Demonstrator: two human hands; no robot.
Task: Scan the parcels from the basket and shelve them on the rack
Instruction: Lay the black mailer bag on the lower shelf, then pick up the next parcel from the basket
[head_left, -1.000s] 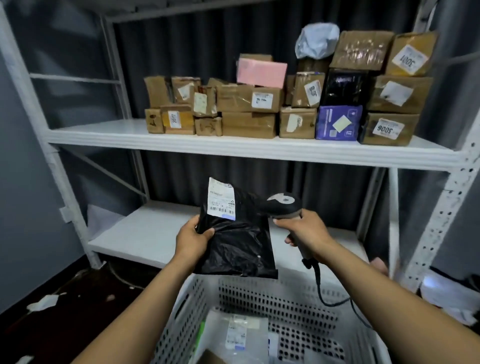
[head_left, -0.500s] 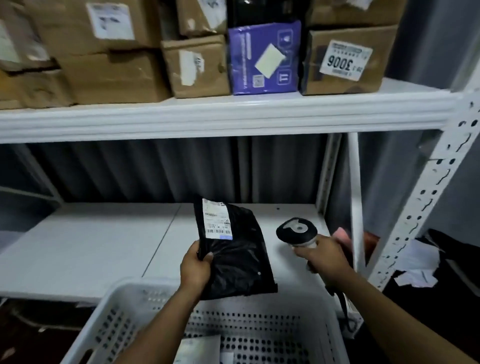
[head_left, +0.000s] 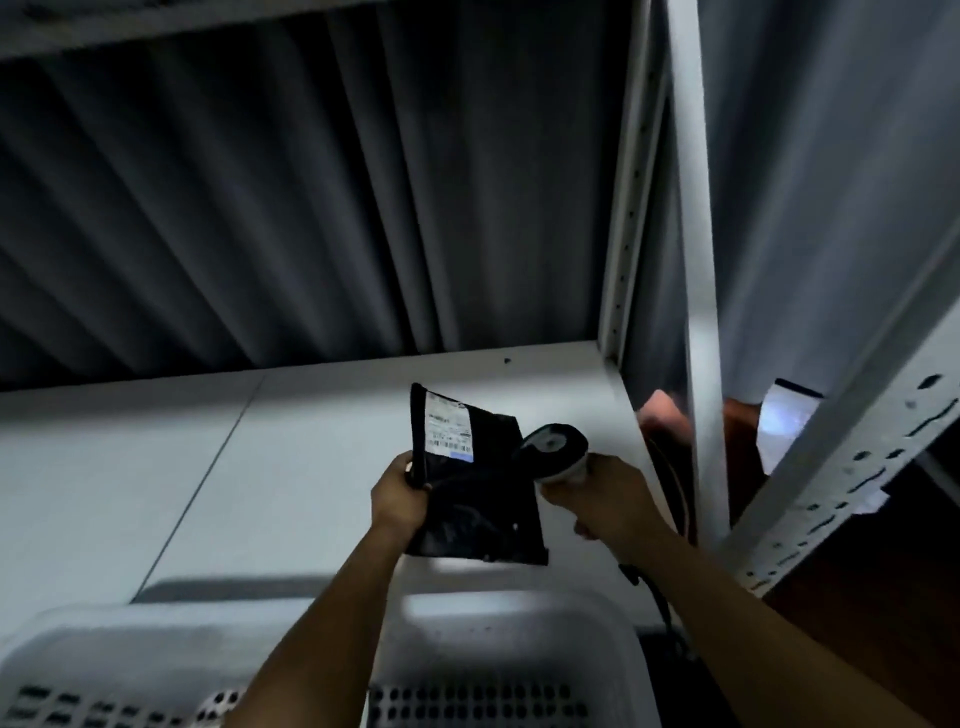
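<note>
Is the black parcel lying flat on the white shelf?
No, the left hand grips the black parcel, holding it up off the white shelf.

Nothing reads clearly: the white label (head_left: 448, 428) on the black parcel (head_left: 478, 519), centre frame, shows perhaps barcodes, print blurred.

Black labelled parcel (head_left: 475, 499) upright above white basket (head_left: 519, 623).

— Can you read the label (head_left: 448, 429) on the black parcel (head_left: 478, 509)?
— No, the print is blurred. The scanner (head_left: 553, 448) handle is buried in the right hand (head_left: 600, 493), and the basket (head_left: 519, 608) runs off the bottom edge
</note>
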